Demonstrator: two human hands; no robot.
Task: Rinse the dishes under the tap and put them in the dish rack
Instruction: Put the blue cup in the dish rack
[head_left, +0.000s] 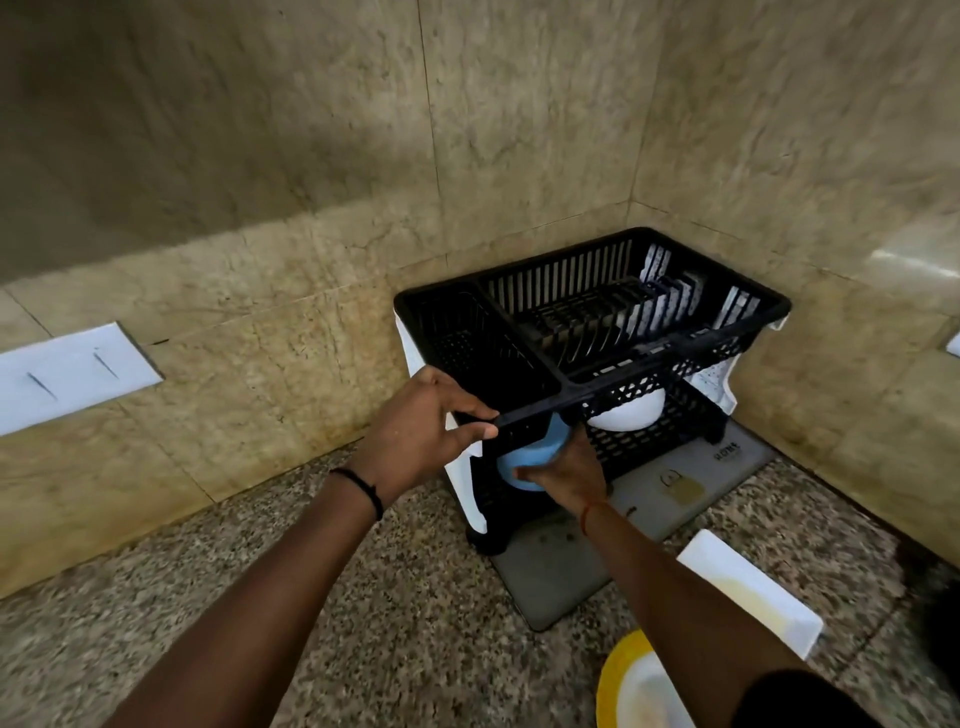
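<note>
Notably, the left hand (421, 431) gripped the dish rack (597, 332) at its near-left corner while the right hand (566, 470) held a blue bowl (524, 460) entering the lower tier (tight clearance); the bowl could catch the frame and slip.

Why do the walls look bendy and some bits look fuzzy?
Head view: the wide lens bows the beige stone wall lines; the yellow-rimmed plate and white rectangular box near the edge smear with motion blur; the black plastic dish rack looks sharper; glare whitens the right wall.
</note>
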